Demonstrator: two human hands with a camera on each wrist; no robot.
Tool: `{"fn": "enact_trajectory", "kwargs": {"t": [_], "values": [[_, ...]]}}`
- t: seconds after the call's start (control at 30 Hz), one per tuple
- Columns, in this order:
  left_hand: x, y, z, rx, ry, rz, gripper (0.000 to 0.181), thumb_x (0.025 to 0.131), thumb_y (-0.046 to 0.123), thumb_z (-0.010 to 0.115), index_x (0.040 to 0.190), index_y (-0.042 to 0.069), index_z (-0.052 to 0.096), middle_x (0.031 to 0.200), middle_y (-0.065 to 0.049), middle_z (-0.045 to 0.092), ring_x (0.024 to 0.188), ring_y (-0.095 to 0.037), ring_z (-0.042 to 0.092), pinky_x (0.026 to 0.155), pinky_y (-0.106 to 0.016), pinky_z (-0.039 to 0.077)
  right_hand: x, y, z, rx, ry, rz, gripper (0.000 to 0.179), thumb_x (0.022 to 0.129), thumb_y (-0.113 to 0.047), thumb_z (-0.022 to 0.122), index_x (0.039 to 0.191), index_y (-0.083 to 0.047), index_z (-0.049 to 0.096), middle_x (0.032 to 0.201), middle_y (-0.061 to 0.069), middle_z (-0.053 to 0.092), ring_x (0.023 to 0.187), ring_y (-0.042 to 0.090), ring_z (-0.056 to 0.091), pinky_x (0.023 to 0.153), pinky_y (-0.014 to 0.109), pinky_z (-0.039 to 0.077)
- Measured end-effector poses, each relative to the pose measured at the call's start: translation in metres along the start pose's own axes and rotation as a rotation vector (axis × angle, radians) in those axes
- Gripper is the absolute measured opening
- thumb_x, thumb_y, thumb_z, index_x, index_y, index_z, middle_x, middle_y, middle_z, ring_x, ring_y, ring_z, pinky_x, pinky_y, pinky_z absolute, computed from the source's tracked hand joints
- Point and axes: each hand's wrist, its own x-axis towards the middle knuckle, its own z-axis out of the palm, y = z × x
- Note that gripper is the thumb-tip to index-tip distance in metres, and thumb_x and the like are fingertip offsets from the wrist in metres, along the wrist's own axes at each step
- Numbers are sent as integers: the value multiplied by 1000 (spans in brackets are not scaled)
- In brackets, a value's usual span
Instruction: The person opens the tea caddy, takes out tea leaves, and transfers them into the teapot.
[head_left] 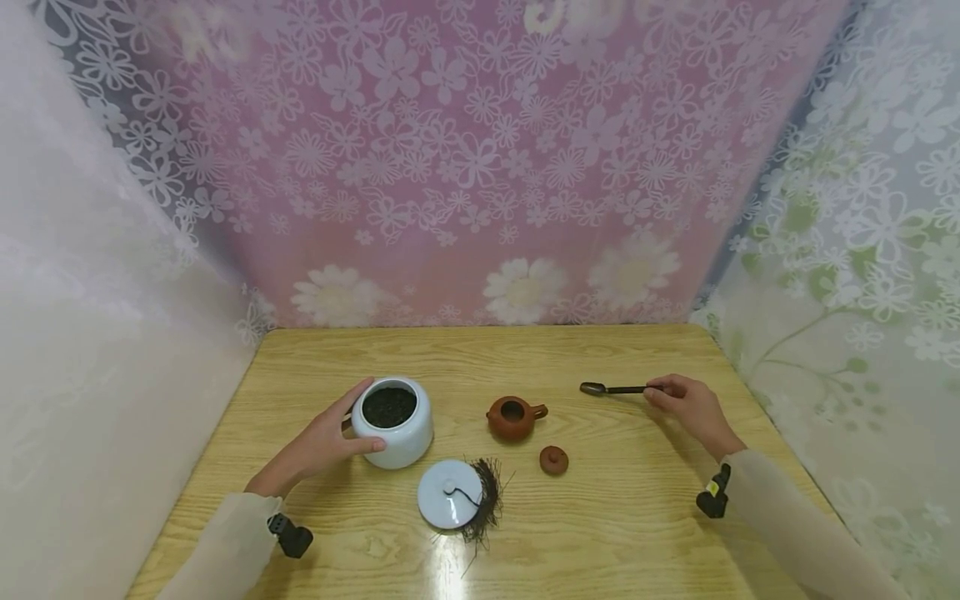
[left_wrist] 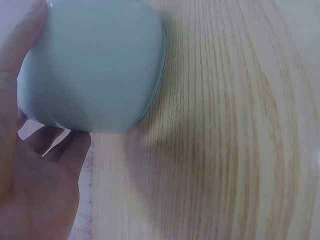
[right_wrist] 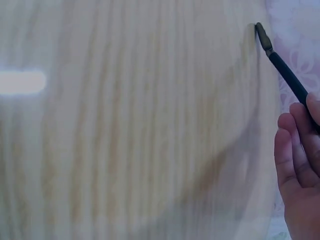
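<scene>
My left hand [head_left: 324,439] grips the side of a white ceramic jar [head_left: 411,443], its thumb toward the near side and its fingers around the far left. Dark dried tea leaves [head_left: 389,407] fill much of the jar. In the left wrist view the jar's smooth wall [left_wrist: 95,65] is between thumb and fingers. On the right, my right hand [head_left: 692,408] pinches the dark handle of a small tea scoop [head_left: 624,390], whose bowl points left. The right wrist view shows the scoop [right_wrist: 287,75] with its bowl tip low over the table, beside its shadow.
A brown clay teapot [head_left: 512,428], lidless, stands mid-table with its handle to the right. Its small lid [head_left: 553,461] lies in front. Nearer me is the jar's white lid [head_left: 442,505] with dark fringe [head_left: 487,500]. Floral curtains [head_left: 480,167] surround the wooden table [head_left: 600,533].
</scene>
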Motion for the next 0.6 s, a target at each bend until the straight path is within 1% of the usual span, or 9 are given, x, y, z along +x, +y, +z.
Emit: {"fn": "enact_trajectory", "kwargs": {"t": [0.13,0.2,0.3,0.37,0.47,0.53,0.6], "values": [[-1,-1,0,-6,-1,2,115,92,37,91,177,21,15,182,-16,20,164,-49,28,127,-68,35,4,-8,1,42,-5,-16,54,110,-44,67,145,-3,67,125,20,78,113,37,78,101,60,61],[-1,-1,0,-6,0,6,115,93,37,90,177,21,14,182,-16,20,164,-50,28,127,-68,35,6,-13,2,72,-11,-17,56,110,-45,67,146,-3,65,129,21,77,116,38,77,104,62,59],[-1,-1,0,-6,2,3,115,93,37,90,177,21,14,182,-15,20,164,-50,28,128,-68,34,9,-23,3,107,-23,-23,59,109,-47,66,148,-3,64,133,22,76,118,35,77,109,62,56],[-1,-1,0,-7,3,-1,115,93,38,90,177,21,14,182,-15,19,164,-49,28,128,-68,34,12,-31,4,118,-22,-38,57,109,-47,66,147,-4,65,133,22,76,117,31,78,109,61,57],[-1,-2,0,-5,3,-3,114,93,39,90,177,22,14,183,-15,18,164,-49,28,128,-68,34,18,-44,6,126,-17,-67,53,109,-45,67,145,-6,67,131,20,77,112,18,79,106,53,61],[-1,-2,0,-6,3,-2,114,93,39,90,177,22,15,183,-15,18,164,-49,28,128,-68,34,23,-54,8,130,-15,-96,49,110,-42,68,144,-7,68,129,20,78,107,10,78,101,41,64],[-1,-2,-1,-6,1,-1,114,93,39,90,177,22,15,183,-15,18,164,-49,28,128,-68,34,27,-65,11,131,-21,-119,47,110,-41,68,143,-8,68,128,19,78,102,2,76,97,31,64]]}}
